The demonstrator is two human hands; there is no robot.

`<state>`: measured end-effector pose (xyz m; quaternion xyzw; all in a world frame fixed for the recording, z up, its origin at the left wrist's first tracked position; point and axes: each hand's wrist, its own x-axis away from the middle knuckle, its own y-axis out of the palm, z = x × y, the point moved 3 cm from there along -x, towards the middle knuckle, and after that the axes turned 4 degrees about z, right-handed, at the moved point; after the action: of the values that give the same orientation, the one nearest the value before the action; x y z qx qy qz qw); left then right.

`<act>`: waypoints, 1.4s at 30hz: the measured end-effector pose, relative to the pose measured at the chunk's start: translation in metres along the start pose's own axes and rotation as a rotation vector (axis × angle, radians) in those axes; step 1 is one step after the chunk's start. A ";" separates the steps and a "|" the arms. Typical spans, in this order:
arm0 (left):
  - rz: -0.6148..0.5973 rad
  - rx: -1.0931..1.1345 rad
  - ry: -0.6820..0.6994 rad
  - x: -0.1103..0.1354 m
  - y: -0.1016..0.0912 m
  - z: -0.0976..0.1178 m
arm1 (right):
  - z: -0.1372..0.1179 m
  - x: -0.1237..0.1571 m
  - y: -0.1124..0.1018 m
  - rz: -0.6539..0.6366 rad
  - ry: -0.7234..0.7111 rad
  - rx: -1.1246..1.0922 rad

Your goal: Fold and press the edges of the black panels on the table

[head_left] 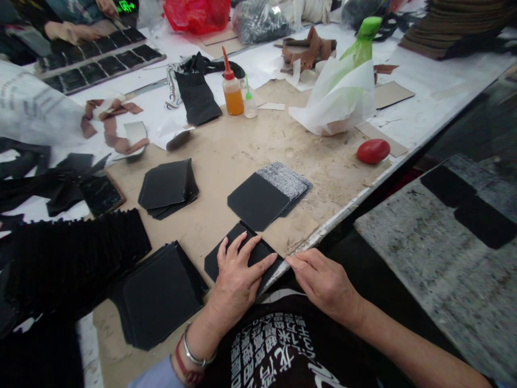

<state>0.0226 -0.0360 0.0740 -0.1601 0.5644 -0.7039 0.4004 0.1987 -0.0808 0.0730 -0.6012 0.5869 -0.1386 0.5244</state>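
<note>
black leather piece [226, 253], orange glue bottle [233, 91], red oval [372, 151]

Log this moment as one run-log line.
left hand: flat on black piece | right hand: pinching its edge | nearby: black stack

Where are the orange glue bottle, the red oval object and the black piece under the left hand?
Orange glue bottle [233, 96], head view, on its amber body.
Red oval object [372, 151], head view, on its middle.
Black piece [212, 260], head view, on its bare left part.

A stack of sheets [269, 195] lies behind the folded piece [218, 258], glue bottle [233, 89] farther back.
</note>
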 end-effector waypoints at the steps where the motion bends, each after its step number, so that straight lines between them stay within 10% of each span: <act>1: -0.006 -0.001 0.001 0.000 0.000 0.000 | 0.000 0.001 0.000 0.004 0.004 -0.005; 19: -0.109 0.032 -0.006 0.002 0.003 -0.002 | 0.005 -0.023 0.006 -0.180 -0.097 0.024; 27: 0.086 0.206 -0.047 0.009 -0.003 -0.008 | 0.001 -0.027 0.007 -0.121 0.138 0.027; 42: 0.020 0.145 -0.076 0.008 -0.002 -0.007 | -0.005 -0.040 0.022 -0.199 0.200 0.306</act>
<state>0.0125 -0.0374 0.0716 -0.1517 0.4979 -0.7322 0.4394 0.1719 -0.0438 0.0753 -0.5529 0.5459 -0.3360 0.5323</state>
